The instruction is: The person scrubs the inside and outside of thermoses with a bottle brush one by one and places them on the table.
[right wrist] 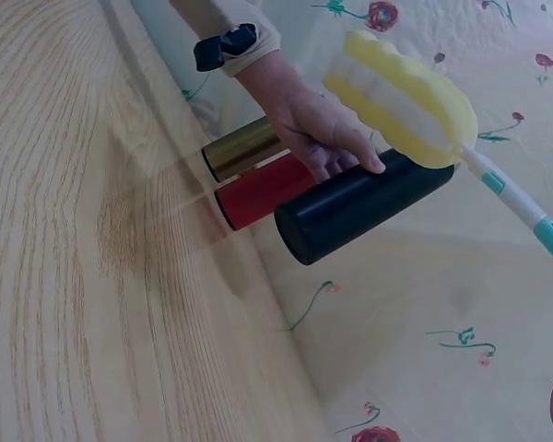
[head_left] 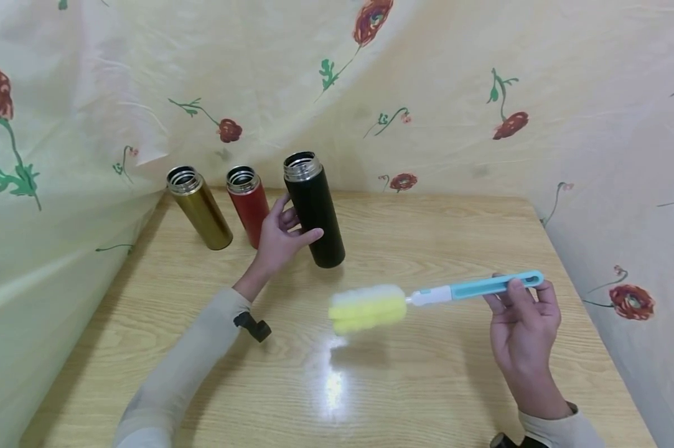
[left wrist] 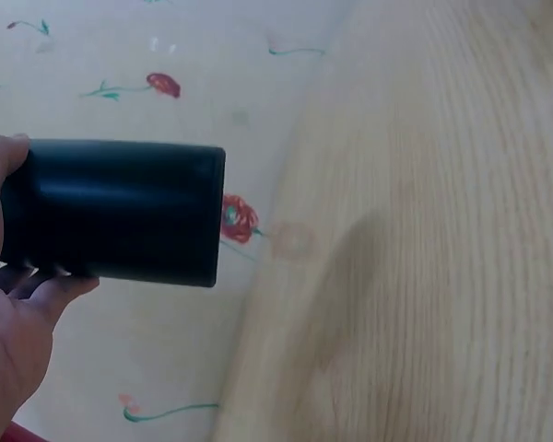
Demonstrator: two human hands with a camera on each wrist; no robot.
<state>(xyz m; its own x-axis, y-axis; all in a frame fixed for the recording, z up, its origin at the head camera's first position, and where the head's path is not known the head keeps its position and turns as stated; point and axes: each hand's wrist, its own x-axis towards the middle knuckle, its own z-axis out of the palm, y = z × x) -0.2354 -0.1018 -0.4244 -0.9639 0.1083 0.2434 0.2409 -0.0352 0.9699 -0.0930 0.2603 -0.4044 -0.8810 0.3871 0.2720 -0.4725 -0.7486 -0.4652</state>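
Note:
My left hand (head_left: 282, 233) grips a tall black flask (head_left: 318, 218) round its middle, thumb on the near side. The flask has no lid, and its steel threaded mouth faces up. A gap shows between its base and the table in the left wrist view, where the thumb and fingers (left wrist: 64, 293) wrap the black body. To the right, my right hand (head_left: 528, 323) pinches the blue handle of a bottle brush (head_left: 370, 308) near its end. The brush's yellow and white sponge head points left, held above the table; it also shows in the right wrist view.
A red flask (head_left: 249, 208), partly behind my left hand, and a gold flask (head_left: 200, 208) stand lidless on the wooden table (head_left: 404, 386) at the left. Flowered cloth (head_left: 443, 149) hangs behind the table and along both sides.

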